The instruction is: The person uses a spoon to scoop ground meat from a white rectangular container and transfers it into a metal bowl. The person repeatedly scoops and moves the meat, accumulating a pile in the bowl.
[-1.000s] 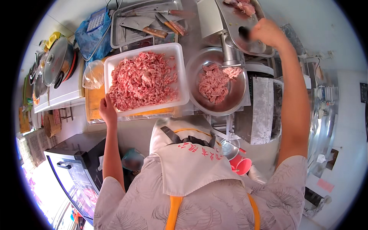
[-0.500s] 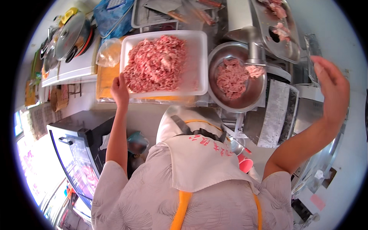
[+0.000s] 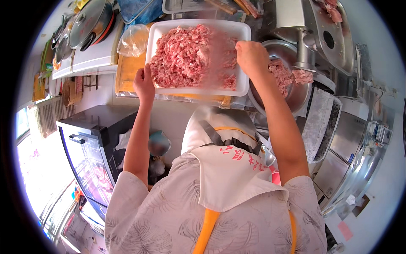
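Observation:
A white rectangular tray (image 3: pixel 244 31) holds a heap of coarse ground meat (image 3: pixel 182 57). My left hand (image 3: pixel 144 84) is closed on the tray's left edge, thumb up along the rim. At the opposite edge, my right hand (image 3: pixel 252 59) is closed on the right rim. A hazy smear covers the right part of the tray, where smaller clumps of meat lie. Beside my right forearm stands a steel bowl (image 3: pixel 277 47) with more ground meat (image 3: pixel 280 75). Above it, the outlet of a meat grinder (image 3: pixel 305 55) has a clump of meat (image 3: pixel 303 76) at its mouth.
The grinder's steel feed tray (image 3: pixel 344 46), with a round hole and some meat pieces (image 3: pixel 333 12), is at the upper right. A lidded pan (image 3: pixel 91 25) and a clear plastic bag (image 3: pixel 133 40) are at the left. Below them stands a glass-doored cabinet (image 3: pixel 86 144).
My right hand has come left from beside the grinder's feed tray to the white tray's right rim. The feed tray's hole shows uncovered. The whole view has shifted.

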